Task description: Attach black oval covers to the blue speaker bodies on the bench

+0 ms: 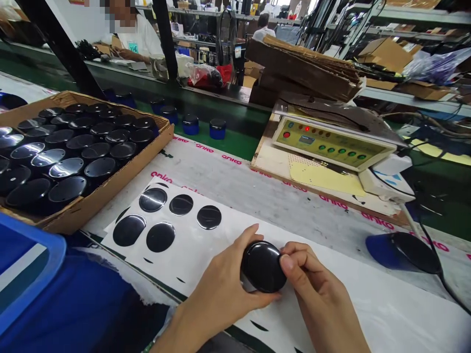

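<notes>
Paper-covered counter (206,166); at the lower centre of the frame, the left hand's (224,279) widely curved grip encircles a round black lid (264,268), likely steadying it; the right hand's (320,289) closed grip pinches its rim.

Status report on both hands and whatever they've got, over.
Left hand gripping black round lid. Right hand pinching its edge. Sticker sheet beneath; nothing between hands and lid.

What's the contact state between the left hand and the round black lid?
Touching. The head view shows the left hand wrapped around the left side of the round black lid, digits against its far and near edges.
</notes>
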The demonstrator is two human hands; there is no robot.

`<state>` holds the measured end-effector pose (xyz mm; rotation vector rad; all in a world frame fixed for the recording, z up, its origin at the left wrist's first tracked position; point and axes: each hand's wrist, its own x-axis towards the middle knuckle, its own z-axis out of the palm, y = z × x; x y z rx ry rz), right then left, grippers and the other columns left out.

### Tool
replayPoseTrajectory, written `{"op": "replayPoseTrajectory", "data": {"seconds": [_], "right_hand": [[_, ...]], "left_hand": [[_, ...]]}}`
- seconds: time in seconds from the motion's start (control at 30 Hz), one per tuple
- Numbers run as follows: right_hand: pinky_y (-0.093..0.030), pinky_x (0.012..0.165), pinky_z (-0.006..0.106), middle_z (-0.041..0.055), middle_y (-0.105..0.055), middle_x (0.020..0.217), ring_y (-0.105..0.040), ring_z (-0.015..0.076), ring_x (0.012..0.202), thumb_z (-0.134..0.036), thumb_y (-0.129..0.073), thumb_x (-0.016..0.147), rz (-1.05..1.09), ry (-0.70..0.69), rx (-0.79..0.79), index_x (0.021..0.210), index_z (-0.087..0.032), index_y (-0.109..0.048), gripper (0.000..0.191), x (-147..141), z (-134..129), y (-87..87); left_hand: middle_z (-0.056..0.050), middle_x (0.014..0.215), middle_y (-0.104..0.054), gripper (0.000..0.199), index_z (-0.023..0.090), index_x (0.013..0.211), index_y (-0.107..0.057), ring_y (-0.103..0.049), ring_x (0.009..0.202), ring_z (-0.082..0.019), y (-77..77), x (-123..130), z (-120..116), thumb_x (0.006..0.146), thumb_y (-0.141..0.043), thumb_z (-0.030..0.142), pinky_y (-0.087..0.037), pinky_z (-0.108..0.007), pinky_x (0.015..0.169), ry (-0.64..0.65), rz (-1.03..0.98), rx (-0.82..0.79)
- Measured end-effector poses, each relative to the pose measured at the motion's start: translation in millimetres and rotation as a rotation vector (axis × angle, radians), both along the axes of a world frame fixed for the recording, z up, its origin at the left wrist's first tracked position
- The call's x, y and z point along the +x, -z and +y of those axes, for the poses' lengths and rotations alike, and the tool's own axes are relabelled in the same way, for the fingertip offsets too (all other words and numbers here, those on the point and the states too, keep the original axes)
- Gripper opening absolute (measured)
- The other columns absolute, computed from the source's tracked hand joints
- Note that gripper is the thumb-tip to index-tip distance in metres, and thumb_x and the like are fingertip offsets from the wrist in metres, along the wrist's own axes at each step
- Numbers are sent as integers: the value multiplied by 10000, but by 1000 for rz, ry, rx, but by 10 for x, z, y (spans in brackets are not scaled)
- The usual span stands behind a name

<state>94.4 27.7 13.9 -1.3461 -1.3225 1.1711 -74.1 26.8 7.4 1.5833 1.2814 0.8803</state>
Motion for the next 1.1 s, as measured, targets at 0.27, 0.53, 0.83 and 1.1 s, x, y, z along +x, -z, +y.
{"op": "replayPoseTrajectory", "data": {"seconds": [0.27, 0.53, 0.83, 1.1], "right_hand": [[-514, 723, 221, 28, -526, 882, -561, 147, 839, -305, -587, 891, -181, -3, 149, 715, -225, -571, 194, -59, 20, -62], [-514, 687, 231, 24, -529, 846, -564, 150, 819, -252, -588, 887, -269, 35, 252, 723, -228, -536, 174, -119, 7, -64], [-482, 681, 244, 13, -529, 820, -547, 153, 789, -284, -583, 890, -262, 25, 191, 703, -224, -497, 214, -122, 8, -68], [-461, 669, 248, 7, -519, 807, -534, 151, 771, -305, -559, 904, -253, -12, 154, 697, -226, -452, 246, -115, 8, -89]], "left_hand": [[61, 1274, -585, 962, 411, 1377, -239, -620, 1076, -179, 41, -1, 9, 631, -808, 200, -511, -299, 920, -4, -5, 92], [50, 1282, -581, 923, 401, 1383, -210, -608, 1104, -166, 22, 7, 14, 679, -782, 226, -501, -294, 946, -8, -14, 97], [45, 1286, -583, 912, 392, 1378, -208, -617, 1090, -175, 19, 26, 17, 683, -777, 241, -508, -319, 947, -17, 3, 70], [68, 1272, -590, 920, 432, 1372, -227, -629, 1074, -171, 48, 48, 1, 668, -788, 242, -527, -312, 929, -50, 5, 99]]}}
